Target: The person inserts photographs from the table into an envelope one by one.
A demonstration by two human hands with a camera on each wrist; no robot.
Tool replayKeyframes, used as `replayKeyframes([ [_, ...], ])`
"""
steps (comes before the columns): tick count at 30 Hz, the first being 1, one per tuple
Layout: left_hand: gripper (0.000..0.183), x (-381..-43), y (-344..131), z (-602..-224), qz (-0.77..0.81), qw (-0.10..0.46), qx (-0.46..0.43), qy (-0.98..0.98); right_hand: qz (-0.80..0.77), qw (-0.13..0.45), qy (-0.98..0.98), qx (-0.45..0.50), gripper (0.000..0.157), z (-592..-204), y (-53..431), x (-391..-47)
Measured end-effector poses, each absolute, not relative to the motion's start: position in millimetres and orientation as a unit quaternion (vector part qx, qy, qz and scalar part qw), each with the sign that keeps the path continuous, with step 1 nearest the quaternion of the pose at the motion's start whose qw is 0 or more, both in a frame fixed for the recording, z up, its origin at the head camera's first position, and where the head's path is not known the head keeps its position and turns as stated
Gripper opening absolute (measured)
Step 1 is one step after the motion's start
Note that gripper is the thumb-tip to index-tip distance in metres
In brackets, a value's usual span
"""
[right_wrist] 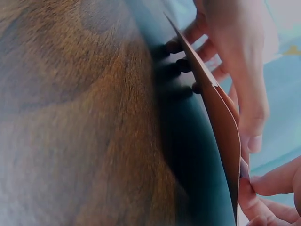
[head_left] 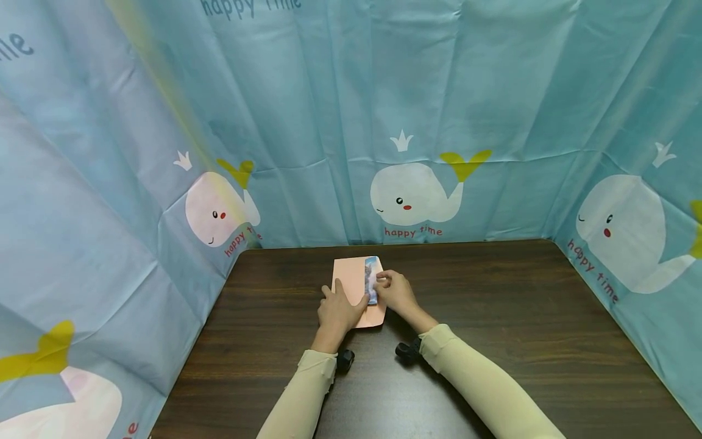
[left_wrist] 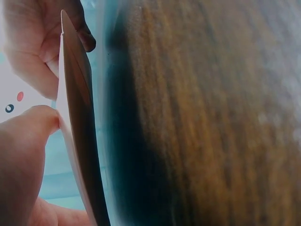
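A peach paper envelope (head_left: 348, 272) is held up just over the dark table, and a narrow strip of a blue picture card (head_left: 371, 265) shows along its right part. My left hand (head_left: 338, 311) grips the envelope from the left, thumb on the front face and several fingers behind it, as the right wrist view shows. At the right edge, my right hand (head_left: 398, 296) pinches the card with thumb and forefinger beside the paper. In the left wrist view the envelope (left_wrist: 77, 108) is seen nearly edge-on, with a right fingertip (left_wrist: 88, 40) behind it.
The dark wood-grain table (head_left: 493, 317) spreads out on both sides of the hands. A light blue curtain (head_left: 307, 201) with white whales hangs around its back and sides. Black wrist cameras (head_left: 407, 352) sit by the cream sleeves (head_left: 307, 390).
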State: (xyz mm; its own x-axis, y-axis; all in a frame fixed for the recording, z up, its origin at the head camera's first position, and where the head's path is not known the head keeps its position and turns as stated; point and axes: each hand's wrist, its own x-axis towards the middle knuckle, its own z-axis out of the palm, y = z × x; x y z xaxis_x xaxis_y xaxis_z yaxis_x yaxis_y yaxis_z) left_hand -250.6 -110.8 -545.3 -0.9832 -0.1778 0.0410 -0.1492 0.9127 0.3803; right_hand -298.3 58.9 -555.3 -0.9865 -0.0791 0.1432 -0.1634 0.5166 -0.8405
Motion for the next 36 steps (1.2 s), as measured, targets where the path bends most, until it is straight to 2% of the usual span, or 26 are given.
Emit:
replayKeyframes([
  [21, 0.106, -251, -111, -546, -0.19, 0.038, 0.086, -0.977, 0.472, 0.026, -0.877, 0.084, 0.025, -556, 43, -299],
  [36, 0.105, -251, -108, -546, -0.155, 0.042, 0.084, -0.983, 0.476, 0.019, -0.875, 0.09, 0.027, -554, 63, -295],
])
